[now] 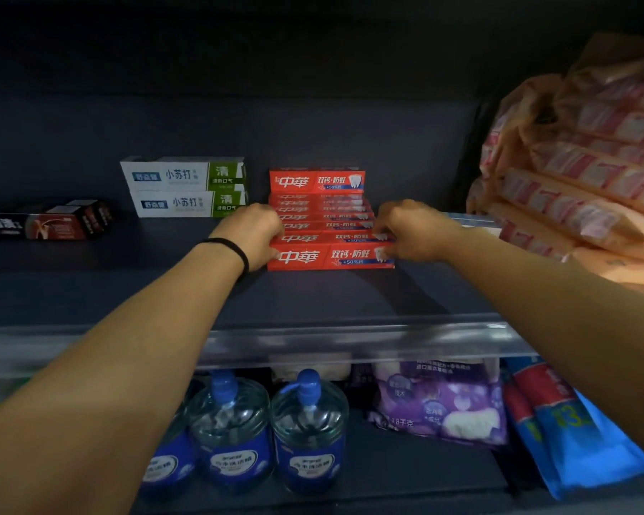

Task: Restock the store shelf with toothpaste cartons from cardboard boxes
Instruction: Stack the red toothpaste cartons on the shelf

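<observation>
Currently both hands clamp the front stack of red toothpaste cartons (331, 252) on the dark shelf (127, 291): the left hand (255, 236) curls round the stack's left end and the right hand (411, 232) pinches its right end. The stack sits at mid-shelf, at the front of a row of identical red cartons (318, 202) running to the back wall. Judged by appearance, each carton is light, stiff along its length, and liable to crush at the thin side panels; the printed card looks smooth, so stacked cartons may slide over one another. Hold at the short ends with even inward pressure, as shown, and keep the stack level. Legible print on the red face reads "中華", "双钙·防蛀" and "+50%", beside a tooth graphic. To the left, two stacked white-and-green cartons (186, 187) read "小苏打" and "清新口气". Further left, dark cartons (53, 223) carry print too blurred to read. Wrapped pink packs (580, 161) are piled at the right. On the shelf below stand blue pump bottles (272, 433) and a purple bag (439, 399) marked "1.8千克".
</observation>
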Motion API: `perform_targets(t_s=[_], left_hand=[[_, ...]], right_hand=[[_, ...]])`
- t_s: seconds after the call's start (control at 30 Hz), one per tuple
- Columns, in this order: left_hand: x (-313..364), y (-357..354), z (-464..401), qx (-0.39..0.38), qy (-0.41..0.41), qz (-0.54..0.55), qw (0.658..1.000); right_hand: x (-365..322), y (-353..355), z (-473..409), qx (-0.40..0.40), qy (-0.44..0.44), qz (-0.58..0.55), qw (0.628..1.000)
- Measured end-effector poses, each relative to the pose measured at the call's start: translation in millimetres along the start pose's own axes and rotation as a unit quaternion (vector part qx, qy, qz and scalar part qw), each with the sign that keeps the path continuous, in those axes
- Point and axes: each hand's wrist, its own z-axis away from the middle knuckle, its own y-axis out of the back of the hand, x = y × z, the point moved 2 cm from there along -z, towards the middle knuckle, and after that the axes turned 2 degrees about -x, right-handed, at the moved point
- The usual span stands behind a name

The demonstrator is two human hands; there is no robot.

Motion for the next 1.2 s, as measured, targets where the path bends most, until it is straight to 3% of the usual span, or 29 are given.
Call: perform_targets(t_s=[0.6,0.93,1.2], left_hand=[[13.7,6.8,7.2,-0.003,0.003,-0.009,1.000],[57.0,57.0,105.5,0.016,-0.005,-0.023,1.000],[87.1,40.1,211.5,-0.035,-0.005,0.000,0.999]], right_hand=[[-12.6,6.0,6.5,0.011,-0.011,0.024,1.000],[-81.9,49.7,100.7,0.056,0.006,0.042,0.998],[-150.8,25.0,198.7,0.061,0.033,-0.006,0.998]])
